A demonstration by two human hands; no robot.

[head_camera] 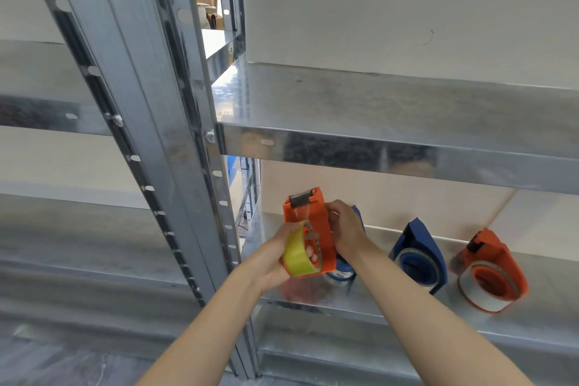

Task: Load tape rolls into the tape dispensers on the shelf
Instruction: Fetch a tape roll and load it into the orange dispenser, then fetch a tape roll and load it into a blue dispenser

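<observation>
I hold an orange tape dispenser [316, 222] above the left end of the lower metal shelf [407, 320]. My right hand [343, 227] grips its right side. My left hand [275, 257] curls round a yellowish clear tape roll [297, 255] sitting in the dispenser, fingers through its core. A strip of clear tape runs up to the toothed blade at the dispenser's top. On the shelf lie a blue dispenser [419, 257] and an orange dispenser [490, 276], each with a roll in it. Another blue dispenser [341, 273] lies mostly hidden behind my hands.
An upper metal shelf [407, 150] juts out above my hands. Slotted steel uprights [200, 166] stand just left of the dispensers. A second shelving unit [62, 122] fills the left side. A white wall backs the shelves.
</observation>
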